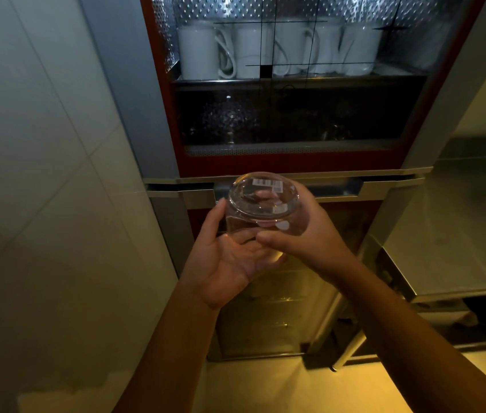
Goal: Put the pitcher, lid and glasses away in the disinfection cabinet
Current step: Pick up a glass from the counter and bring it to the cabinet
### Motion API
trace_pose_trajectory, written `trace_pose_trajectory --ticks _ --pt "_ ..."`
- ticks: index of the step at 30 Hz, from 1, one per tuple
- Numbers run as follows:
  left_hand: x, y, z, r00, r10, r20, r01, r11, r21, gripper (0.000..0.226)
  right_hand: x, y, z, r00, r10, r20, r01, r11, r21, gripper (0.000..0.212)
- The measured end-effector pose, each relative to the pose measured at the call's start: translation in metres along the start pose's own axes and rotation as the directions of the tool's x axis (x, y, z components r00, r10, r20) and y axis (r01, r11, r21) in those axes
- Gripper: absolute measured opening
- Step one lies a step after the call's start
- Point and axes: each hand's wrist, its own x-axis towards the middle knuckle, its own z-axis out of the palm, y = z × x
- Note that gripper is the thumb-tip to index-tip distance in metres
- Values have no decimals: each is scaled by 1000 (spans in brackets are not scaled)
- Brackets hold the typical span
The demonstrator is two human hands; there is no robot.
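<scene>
A clear drinking glass [262,204] is held upside down in front of the disinfection cabinet [301,165], its thick base with a barcode sticker facing me. My left hand [229,257] cups it from below and the left. My right hand [304,231] wraps it from the right, thumb across the front. The cabinet's upper compartment stands open, red-framed. Its top rack holds several white mugs [200,49]. The darker lower rack [289,120] shows faint glassware that I cannot make out clearly. No pitcher or lid is identifiable.
A tiled wall [42,144] runs along the left. The cabinet's lower door [274,308] sits below my hands, with a recessed handle strip [340,189]. A steel counter [459,234] stands to the right, its edge close to my right forearm. Floor [280,389] is lit yellow.
</scene>
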Motion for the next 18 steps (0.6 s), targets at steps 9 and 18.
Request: trace_pose_trajectory --ticks 9,18 --pt "-1 8 1 996 38 85 -38 999 -4 86 11 6 4 999 15 35 -17 998 66 73" --pt "-2 17 4 996 76 -37 -77 997 -31 93 28 8 0 997 76 -1 -75 994 79 77"
